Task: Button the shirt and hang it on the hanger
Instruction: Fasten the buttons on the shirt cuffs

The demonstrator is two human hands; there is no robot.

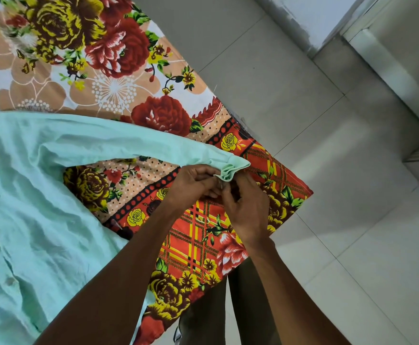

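Note:
A mint-green shirt (29, 207) lies spread on the bed at the left. One long sleeve (119, 143) stretches right, ending in a bunched cuff (231, 170) near the bed's corner. My left hand (193, 183) pinches the cuff from the left with curled fingers. My right hand (248, 207) pinches the same cuff from below right. The two hands touch each other at the cuff, and the button itself is hidden between the fingers. No hanger is in view.
A floral bedsheet (104, 58) with red and yellow roses covers the bed, its corner (308, 192) hanging at the right. Grey floor tiles (352, 220) lie beyond. A pale wall base (390, 58) runs at the upper right. My legs (216, 314) stand against the bed edge.

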